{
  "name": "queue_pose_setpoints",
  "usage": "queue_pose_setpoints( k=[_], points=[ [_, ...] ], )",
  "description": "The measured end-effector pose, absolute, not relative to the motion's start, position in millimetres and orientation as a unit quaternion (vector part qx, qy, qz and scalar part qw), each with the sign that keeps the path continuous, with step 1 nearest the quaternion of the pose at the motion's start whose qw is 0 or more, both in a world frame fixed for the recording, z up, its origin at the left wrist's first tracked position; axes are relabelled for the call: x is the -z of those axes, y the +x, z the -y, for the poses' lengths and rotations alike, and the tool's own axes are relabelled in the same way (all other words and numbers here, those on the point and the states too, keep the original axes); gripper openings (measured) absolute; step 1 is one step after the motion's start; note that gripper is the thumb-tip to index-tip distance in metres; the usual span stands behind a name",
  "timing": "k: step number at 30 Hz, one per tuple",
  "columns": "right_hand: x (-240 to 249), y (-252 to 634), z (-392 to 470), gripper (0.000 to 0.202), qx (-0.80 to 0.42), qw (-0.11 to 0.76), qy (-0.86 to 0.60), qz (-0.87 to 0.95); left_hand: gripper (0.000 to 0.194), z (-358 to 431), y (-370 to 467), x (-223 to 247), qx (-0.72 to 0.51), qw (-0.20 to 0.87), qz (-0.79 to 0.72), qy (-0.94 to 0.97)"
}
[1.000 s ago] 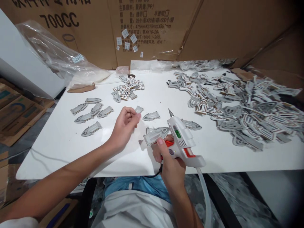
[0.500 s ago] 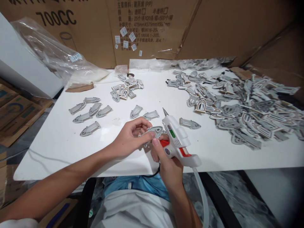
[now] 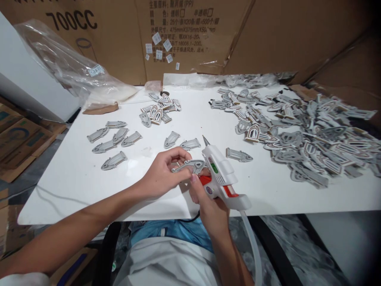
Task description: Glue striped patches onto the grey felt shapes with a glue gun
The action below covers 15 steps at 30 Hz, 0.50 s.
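Note:
My left hand (image 3: 166, 169) is closed on a grey arch-shaped piece (image 3: 190, 166) with a cut-out frame, held just above the table's front part. In my right hand (image 3: 210, 202) is a white and red hot glue gun (image 3: 222, 171), its metal nozzle pointing up and away from me. The right thumb and fingertips also touch the arch piece's near edge. A clear hose-like glue stick (image 3: 251, 234) trails from the gun's back. Beyond my hands lie two similar grey pieces, one of them a loose arch piece (image 3: 190, 143). Another single arch piece (image 3: 239, 155) rests right of the nozzle.
A large heap of arch pieces (image 3: 315, 139) covers the table's right side. Several grey pieces (image 3: 114, 161) lie at left, and a small pile (image 3: 157, 113) sits farther back. Behind the white table (image 3: 149, 198) stand cardboard boxes (image 3: 119, 47) and a clear plastic bag (image 3: 68, 67).
The arch piece in my left hand has tilted, so its face shows less and its edge more. The glue gun has shifted very slightly left. The pieces on the table lie as before.

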State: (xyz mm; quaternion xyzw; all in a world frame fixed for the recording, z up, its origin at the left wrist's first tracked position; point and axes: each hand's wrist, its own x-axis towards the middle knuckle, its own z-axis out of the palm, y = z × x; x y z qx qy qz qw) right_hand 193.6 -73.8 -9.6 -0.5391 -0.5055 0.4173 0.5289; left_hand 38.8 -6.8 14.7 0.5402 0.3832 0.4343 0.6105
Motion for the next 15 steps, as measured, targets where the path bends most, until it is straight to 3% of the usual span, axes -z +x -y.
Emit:
queue_pose_setpoints(
  k=[15],
  points=[
    [7.0, 184.8, 73.6, 0.031, -0.461, 0.58, -0.531, 0.41, 0.025, 7.9, 35.1, -14.9, -0.411, 0.668, -0.354, 0.51]
  ],
)
